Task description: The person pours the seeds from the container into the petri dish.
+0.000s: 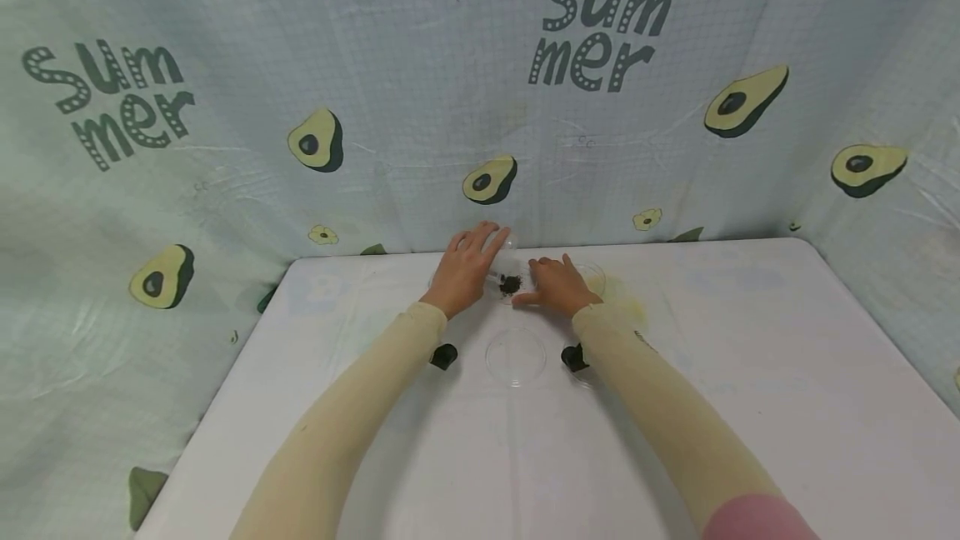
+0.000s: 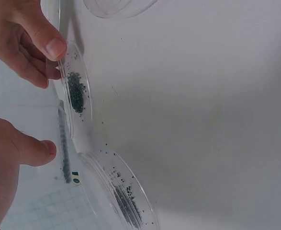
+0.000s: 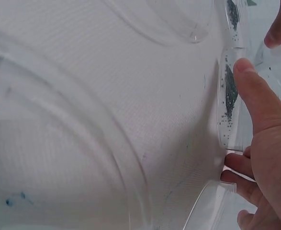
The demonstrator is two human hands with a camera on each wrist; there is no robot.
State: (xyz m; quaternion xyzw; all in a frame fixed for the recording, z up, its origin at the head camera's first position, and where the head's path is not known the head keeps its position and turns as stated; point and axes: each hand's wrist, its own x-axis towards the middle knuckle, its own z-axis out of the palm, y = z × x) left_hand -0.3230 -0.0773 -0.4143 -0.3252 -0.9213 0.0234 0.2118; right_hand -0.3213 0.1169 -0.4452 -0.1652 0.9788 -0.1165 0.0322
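Observation:
Near the table's far edge, my left hand holds a clear, see-through container with dark grains along its lower edge; its exact kind is hard to tell. My right hand grips a clear petri dish at its rim, thumb on the near side and fingers at the side. A pile of dark grains lies in that dish. Beside it, a second petri dish also bears dark grains; in the head view my left hand mostly hides it.
Another clear dish lies nearer on the white table. One more dish stands right of my right hand. Small black pieces show at both forearms. A printed cloth hangs behind the table's far edge.

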